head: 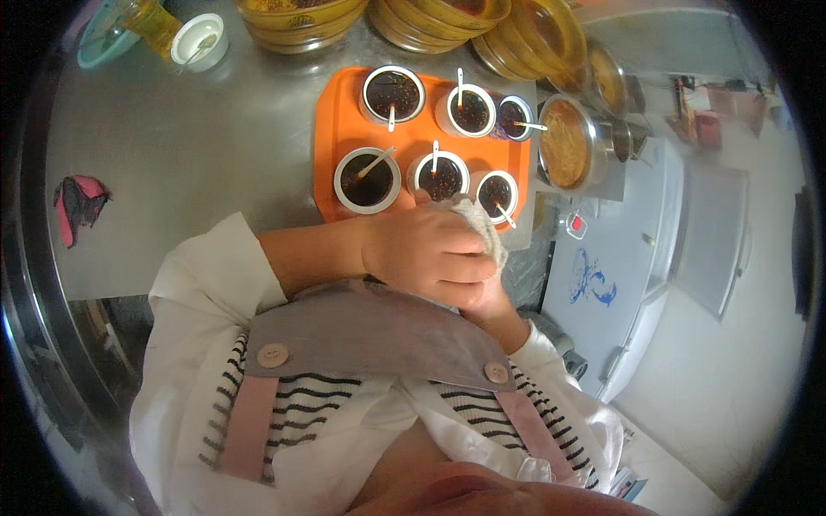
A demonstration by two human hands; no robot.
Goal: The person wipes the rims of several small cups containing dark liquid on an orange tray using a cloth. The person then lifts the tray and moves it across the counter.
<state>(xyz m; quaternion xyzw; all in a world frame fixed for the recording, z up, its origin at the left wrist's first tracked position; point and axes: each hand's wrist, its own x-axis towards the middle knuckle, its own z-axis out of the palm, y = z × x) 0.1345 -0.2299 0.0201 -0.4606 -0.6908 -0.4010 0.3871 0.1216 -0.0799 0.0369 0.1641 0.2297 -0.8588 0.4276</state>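
My left hand (429, 251) lies across my right hand (487, 303) in front of my chest, its fingers closed over a pale cloth (484, 226) bunched between them. Most of my right hand is hidden, so its grip on the cloth cannot be made out. Just beyond the hands is an orange tray (326, 142). Several white-rimmed tubs of dark sauce with flecks, such as the front left tub (366, 182) and the back left tub (392, 95), stand on it. Each has a small white spoon in it. The front middle tub (440, 177) is partly covered by my fingers.
Stacked yellow-brown bowls (303, 29) line the far side of the steel table (193, 142). A white bowl with a spoon (200, 42) stands at the far left, and a pink and black cloth item (80, 203) lies nearer. A round metal pan (568, 143) sits right of the tray.
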